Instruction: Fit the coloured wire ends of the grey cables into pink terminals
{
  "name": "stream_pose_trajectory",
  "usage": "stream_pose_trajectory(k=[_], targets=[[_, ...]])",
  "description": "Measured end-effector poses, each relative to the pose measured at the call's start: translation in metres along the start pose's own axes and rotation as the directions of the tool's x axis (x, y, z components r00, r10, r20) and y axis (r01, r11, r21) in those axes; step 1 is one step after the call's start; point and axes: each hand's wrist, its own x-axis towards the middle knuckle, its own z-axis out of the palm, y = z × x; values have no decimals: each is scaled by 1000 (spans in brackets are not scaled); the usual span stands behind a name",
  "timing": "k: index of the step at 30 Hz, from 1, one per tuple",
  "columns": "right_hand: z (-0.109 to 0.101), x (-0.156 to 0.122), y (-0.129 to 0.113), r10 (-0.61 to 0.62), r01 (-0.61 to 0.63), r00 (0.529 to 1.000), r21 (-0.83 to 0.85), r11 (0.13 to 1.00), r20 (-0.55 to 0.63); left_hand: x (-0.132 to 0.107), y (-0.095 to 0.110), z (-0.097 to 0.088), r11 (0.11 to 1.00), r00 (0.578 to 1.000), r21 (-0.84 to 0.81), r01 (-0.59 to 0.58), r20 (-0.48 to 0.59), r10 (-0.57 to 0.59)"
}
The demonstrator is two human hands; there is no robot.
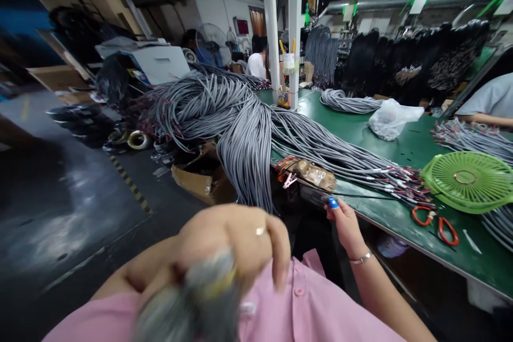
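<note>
Green tabletop (pixel 344 123) holds grey cables (pixel 340 152) beyond the right hand (pixel 349 227).

I've got blur on the left hand (pixel 236 240); can't ID the grey item (pixel 208 299) at it, cropped at bottom. Can't tell whether the right hand (pixel 349 228) pinches anything by the worktop's (pixel 315 111) near edge.

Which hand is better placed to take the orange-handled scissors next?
Probably the right hand: it is at the green table's edge, nearer the scissors. The left hand is farther away, with a blurred grey object against it.
</note>
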Motion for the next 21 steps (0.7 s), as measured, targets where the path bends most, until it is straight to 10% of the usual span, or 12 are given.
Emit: stream_pose_trajectory(k=[5,9,13,17,21], targets=[[-31,29,-23,-115,116,993,-194,974,18,41,-37,-16,988,931,42,146,-344,-123],[-39,48,-30,-236,240,970,-316,918,52,73,-90,-64,827,912,407,389,-300,-281],[-41,61,-30,-285,298,954,-375,878,92,104,-134,-111,448,974,872,197,-121,-193],[-45,63,-23,-253,271,962,-361,892,98,145,-174,-148,62,967,993,-98,110,-231],[-50,61,-14,-242,274,961,-348,897,134,180,-210,-175,-50,895,946,-320,284,-345]])
